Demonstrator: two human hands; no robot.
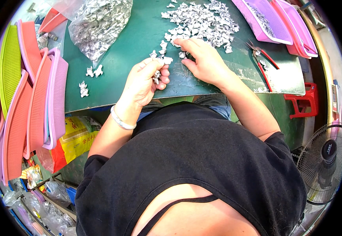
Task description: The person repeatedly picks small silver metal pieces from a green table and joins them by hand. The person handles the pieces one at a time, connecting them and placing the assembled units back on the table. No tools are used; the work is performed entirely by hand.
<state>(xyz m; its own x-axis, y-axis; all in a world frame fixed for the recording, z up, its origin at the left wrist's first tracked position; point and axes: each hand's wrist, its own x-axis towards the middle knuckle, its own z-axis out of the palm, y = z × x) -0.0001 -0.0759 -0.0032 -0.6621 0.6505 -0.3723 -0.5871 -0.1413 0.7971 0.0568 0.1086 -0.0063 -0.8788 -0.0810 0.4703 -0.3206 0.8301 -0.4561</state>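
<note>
My left hand [145, 74] is closed around several small silver metal pieces [156, 77], shaped like little figures. One more silver piece [167, 60] shows at its thumb and fingertips. My right hand [204, 61] is at the near edge of a large pile of the same silver pieces [202, 23]. Its thumb and forefinger are apart, and a loose silver piece [183, 55] is in the gap between them. A short line of pieces [163, 48] lies on the green table [112, 88] just beyond my left hand.
A clear plastic bag [100, 29] full of silver pieces stands at the far left, with loose ones [84, 89] nearby. Red-handled pliers [262, 65] lie at right, below purple and pink baskets [263, 19]. Stacked baskets [37, 98] crowd the left; a red stool [303, 101] and fan [322, 163] stand at right.
</note>
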